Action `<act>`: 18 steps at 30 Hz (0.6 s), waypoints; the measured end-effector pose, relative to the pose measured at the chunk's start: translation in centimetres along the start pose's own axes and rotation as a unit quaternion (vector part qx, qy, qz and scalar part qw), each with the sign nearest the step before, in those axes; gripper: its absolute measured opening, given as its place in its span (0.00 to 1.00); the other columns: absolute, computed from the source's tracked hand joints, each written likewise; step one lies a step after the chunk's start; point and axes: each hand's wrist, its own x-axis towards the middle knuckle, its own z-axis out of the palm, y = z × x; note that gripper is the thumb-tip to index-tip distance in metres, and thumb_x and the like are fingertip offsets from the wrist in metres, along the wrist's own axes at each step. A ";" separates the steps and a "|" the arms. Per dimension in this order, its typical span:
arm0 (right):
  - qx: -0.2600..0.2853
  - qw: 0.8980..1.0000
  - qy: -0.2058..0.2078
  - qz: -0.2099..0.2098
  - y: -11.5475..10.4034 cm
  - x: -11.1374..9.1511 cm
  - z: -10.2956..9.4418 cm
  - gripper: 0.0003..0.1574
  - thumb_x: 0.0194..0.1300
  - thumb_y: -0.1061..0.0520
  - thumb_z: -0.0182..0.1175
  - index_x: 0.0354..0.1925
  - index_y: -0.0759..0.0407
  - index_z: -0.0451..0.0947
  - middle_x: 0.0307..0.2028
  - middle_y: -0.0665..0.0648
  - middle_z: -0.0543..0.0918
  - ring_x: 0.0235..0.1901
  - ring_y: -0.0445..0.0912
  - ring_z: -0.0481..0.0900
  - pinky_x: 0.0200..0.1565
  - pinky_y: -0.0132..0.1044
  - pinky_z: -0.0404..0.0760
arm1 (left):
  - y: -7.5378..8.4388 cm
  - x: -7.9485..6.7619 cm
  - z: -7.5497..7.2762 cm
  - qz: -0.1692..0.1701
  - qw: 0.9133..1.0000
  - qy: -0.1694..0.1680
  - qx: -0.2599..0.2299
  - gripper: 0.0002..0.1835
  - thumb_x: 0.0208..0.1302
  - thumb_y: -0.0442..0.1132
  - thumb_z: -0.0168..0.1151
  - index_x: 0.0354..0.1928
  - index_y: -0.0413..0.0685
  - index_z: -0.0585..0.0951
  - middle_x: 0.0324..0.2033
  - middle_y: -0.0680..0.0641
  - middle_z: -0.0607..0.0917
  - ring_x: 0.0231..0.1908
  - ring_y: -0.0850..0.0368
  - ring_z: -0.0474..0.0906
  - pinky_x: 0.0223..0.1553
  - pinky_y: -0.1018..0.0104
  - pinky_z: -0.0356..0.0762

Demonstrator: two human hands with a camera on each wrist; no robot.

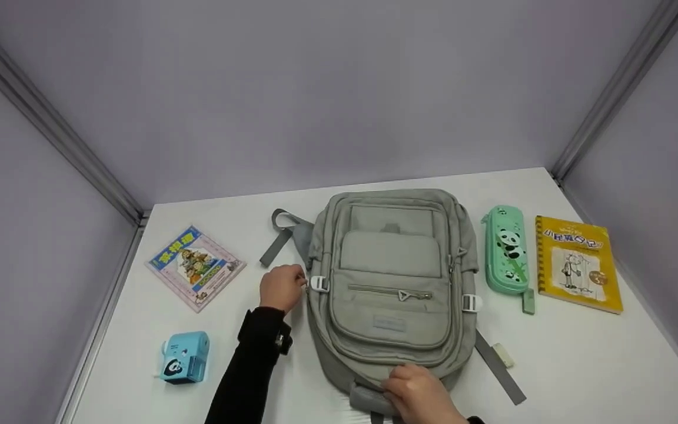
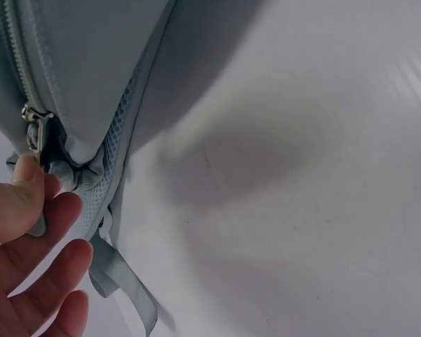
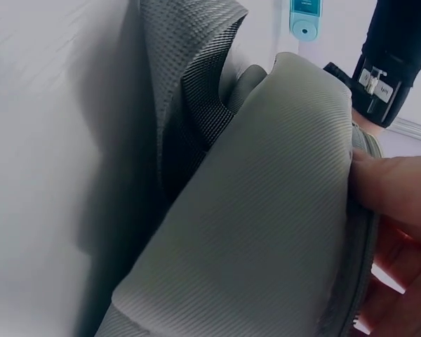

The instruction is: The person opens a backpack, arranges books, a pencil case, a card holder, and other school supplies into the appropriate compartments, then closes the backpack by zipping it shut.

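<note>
The grey-green fabric backpack (image 1: 395, 253) lay flat, front face up, at the centre of the white table (image 1: 598, 359). The left hand (image 1: 283, 290) was positioned at its left side, beside a white plastic buckle (image 1: 319, 284). The head view did not resolve this hold; the left wrist view showed thumb and forefinger in a narrow pinch on a metal zipper pull (image 2: 36, 133), with the remaining fingers loosely bent. The same view showed light-blue mesh (image 2: 116, 130) along the side, hidden from above.

The right hand (image 1: 420, 393) was at the near end, by a grey padded handle (image 1: 369, 400). The right wrist view showed the thumb on one side of a dark zippered edge (image 3: 365, 260) and fingers on the other, gripping it.

Only the head view showed the full layout: a pink illustrated booklet (image 1: 196, 268) and a light-blue panda-printed sharpener (image 1: 186, 357) to the left; a mint-green panda pencil case (image 1: 507, 250) and a yellow cartoon-covered book (image 1: 579, 264) to the right.
</note>
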 end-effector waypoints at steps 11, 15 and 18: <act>0.016 0.999 -0.029 0.013 0.1 0.1 -0.3 0.11 0.45 0.64 0.76 0.29 0.53 0.86 0.26 0.45 0.81 0.29 0.38 0.77 0.34 0.27 0.74 | 0.6 1.6 1.6 -0.084 0.990 0.080 0.077 0.08 0.60 0.38 0.68 0.27 0.42 0.84 0.23 0.39 0.86 0.28 0.39 0.82 0.32 0.46 0.79; 0.037 0.995 -0.075 0.049 0.2 -0.1 -0.8 0.09 0.52 0.63 0.73 0.32 0.53 0.85 0.29 0.46 0.82 0.31 0.39 0.79 0.34 0.29 0.77 | 0.6 1.2 2.2 -0.087 0.990 0.081 0.070 0.08 0.61 0.38 0.67 0.29 0.40 0.85 0.25 0.38 0.86 0.30 0.37 0.82 0.33 0.44 0.79; 0.044 0.986 -0.126 0.099 0.6 -0.4 -1.7 0.05 0.58 0.60 0.71 0.34 0.53 0.84 0.31 0.47 0.81 0.32 0.40 0.79 0.35 0.33 0.78 | 0.8 0.3 2.4 -0.073 0.994 0.066 0.052 0.07 0.63 0.39 0.66 0.34 0.41 0.85 0.29 0.39 0.87 0.33 0.38 0.82 0.36 0.44 0.78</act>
